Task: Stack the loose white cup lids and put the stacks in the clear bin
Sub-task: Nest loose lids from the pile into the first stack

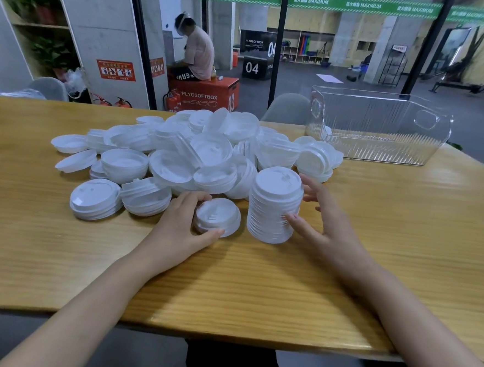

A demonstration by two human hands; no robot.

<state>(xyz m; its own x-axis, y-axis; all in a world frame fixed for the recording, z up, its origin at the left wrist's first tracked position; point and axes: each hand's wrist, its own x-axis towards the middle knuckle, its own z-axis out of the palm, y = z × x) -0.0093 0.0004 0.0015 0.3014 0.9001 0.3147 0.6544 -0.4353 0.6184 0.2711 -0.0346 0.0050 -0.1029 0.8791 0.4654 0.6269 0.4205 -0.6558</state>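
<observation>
A tall stack of white cup lids (273,205) stands upright on the wooden table (256,284), in front of a big loose heap of white lids (197,151). My right hand (322,220) is spread beside the stack, thumb tip touching its lower side, the other fingers straight and just off its right edge. My left hand (179,227) curls around a short pile of lids (218,216) lying left of the tall stack, thumb at its front rim, fingers over its back. The clear bin (380,153) sits at the far right; a few lids show through its left end.
Small lid piles (95,199) lie at the heap's left front. A grey chair back (287,107) stands behind the table beside the bin. Beyond a glass wall a person sits on a red box (204,90). The table's near edge runs below my forearms.
</observation>
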